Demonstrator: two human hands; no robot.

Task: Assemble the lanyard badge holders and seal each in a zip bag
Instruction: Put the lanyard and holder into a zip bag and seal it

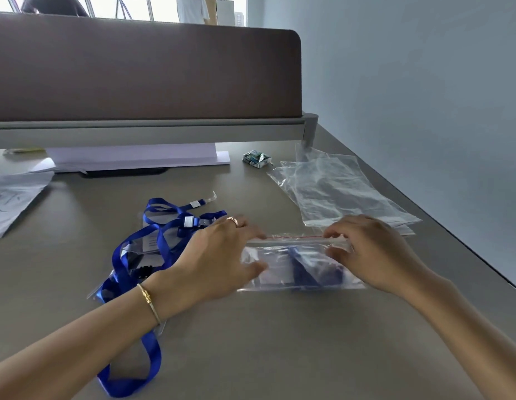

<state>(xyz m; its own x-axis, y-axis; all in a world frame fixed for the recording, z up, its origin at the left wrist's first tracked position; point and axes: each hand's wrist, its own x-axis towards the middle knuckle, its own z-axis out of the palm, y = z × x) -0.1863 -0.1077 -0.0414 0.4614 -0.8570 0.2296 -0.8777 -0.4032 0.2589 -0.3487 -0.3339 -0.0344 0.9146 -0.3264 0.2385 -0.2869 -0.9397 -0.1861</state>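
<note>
left hand (219, 255): fingers pinch the zip bag (300, 265) strip
right hand (366, 249): fingers pinch it too — blue lanyard (308, 269) inside
worktop (251, 342): loose lanyards (141, 255) left

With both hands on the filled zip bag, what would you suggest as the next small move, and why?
Probably run the right hand along the zip strip toward the left hand to press it shut: the bag already holds a blue lanyard.
</note>
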